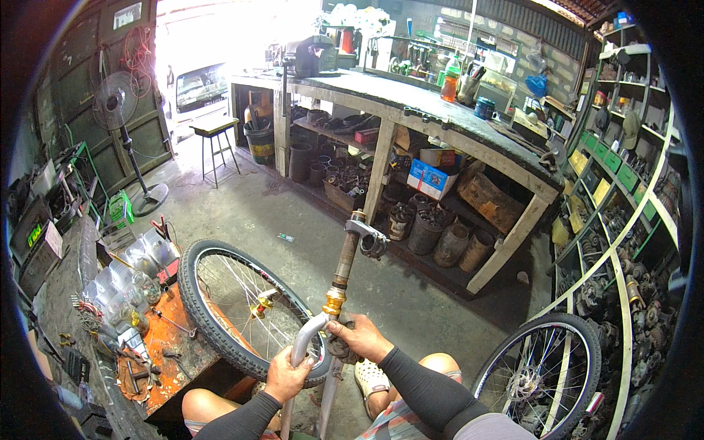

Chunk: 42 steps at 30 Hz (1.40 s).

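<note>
A silver bicycle fork point(301, 339) stands upright between my knees, its steerer tube point(345, 258) pointing up. A gold headset part point(334, 301) sits at the base of the tube, and a grey handlebar stem point(372, 240) is at its upper end. My left hand point(287, 375) is wrapped round one fork leg. With my right hand point(363, 337) I hold a dark, crumpled rag point(340, 350) against the fork just below the gold part. The rag hides part of the crown. Close by on the left, a bicycle wheel point(192, 293) leans beside the fork.
Hand tools and clear plastic containers point(136, 275) lie on an orange-topped low bench point(165, 348) at the left. Another wheel point(587, 367) leans by crowded shelves point(623, 183) at the right. Ahead stands a long workbench point(396, 92) with a vise point(312, 56); a stool point(213, 129) and fan point(115, 103) are farther left.
</note>
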### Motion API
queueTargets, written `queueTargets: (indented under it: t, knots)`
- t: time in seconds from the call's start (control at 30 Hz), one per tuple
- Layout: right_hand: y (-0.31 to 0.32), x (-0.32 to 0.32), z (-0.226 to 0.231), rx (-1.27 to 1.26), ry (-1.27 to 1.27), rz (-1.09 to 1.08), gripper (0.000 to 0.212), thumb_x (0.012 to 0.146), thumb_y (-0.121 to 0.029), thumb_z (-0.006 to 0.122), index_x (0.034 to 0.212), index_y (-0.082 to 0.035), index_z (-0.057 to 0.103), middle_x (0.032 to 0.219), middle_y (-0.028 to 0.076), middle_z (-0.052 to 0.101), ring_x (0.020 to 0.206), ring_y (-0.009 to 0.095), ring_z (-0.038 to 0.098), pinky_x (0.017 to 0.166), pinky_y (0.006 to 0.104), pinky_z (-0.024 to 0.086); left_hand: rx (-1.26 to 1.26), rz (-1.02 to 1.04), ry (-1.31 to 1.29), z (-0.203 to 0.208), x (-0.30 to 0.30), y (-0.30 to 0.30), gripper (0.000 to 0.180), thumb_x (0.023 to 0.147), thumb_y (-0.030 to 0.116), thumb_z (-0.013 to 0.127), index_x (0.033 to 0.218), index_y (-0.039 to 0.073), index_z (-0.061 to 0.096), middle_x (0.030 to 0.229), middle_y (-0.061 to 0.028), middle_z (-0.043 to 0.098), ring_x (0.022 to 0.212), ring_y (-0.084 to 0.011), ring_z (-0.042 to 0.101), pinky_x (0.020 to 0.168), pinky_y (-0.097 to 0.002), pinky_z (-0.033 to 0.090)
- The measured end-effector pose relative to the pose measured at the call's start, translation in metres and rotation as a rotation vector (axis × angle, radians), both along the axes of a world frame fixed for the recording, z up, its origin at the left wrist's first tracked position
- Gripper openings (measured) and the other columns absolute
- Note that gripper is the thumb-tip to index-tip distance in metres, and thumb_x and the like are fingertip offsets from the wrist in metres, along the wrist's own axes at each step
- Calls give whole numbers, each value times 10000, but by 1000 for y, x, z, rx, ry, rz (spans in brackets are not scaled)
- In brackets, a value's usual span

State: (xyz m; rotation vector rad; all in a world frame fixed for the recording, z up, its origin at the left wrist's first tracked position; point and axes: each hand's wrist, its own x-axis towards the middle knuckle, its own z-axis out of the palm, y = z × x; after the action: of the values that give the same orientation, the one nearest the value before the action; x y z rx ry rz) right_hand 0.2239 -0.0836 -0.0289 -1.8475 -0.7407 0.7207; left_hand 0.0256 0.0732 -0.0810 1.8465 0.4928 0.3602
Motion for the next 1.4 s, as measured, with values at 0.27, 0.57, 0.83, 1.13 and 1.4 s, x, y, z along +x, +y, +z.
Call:
queueTargets:
  t: [0.27,0.57,0.83,1.13,1.4]
  knots:
    - [1,-1,-1,12,31,8,658,1015,-615,718,1219,9,761,1042,130,786,951,194,702,873,399,567,20,2,-1,-6,-1,2,255,944,201,821,1017,-8,695,841,-112,687,760,-193,650,724,-385,543]
    - [1,0,-7,27,25,-8,583,1023,-552,734,1204,2,758,1005,114,797,920,187,714,858,400,574,-9,4,-17,1,0,-1,257,947,208,819,1009,-7,692,840,-104,680,753,-185,628,718,-380,538]
    - [-1,4,-14,10,14,5,587,1033,-565,715,1192,-2,764,1035,104,787,945,178,696,867,399,561,13,0,-12,-9,2,0,261,940,205,822,1012,-11,693,850,-117,694,763,-193,649,727,-388,544]
    - [-1,2,-12,33,24,-10,588,1013,-552,745,1189,8,758,993,142,807,919,220,745,859,420,583,25,1,14,2,1,-1,271,933,205,822,1050,-11,709,885,-134,716,793,-217,680,757,-394,559]
    - [1,2,-13,23,-2,-14,608,1009,-565,741,1182,18,763,988,145,807,906,219,744,853,426,583,13,5,28,4,0,-1,271,927,199,821,1065,-8,712,896,-127,722,811,-213,688,776,-390,563]
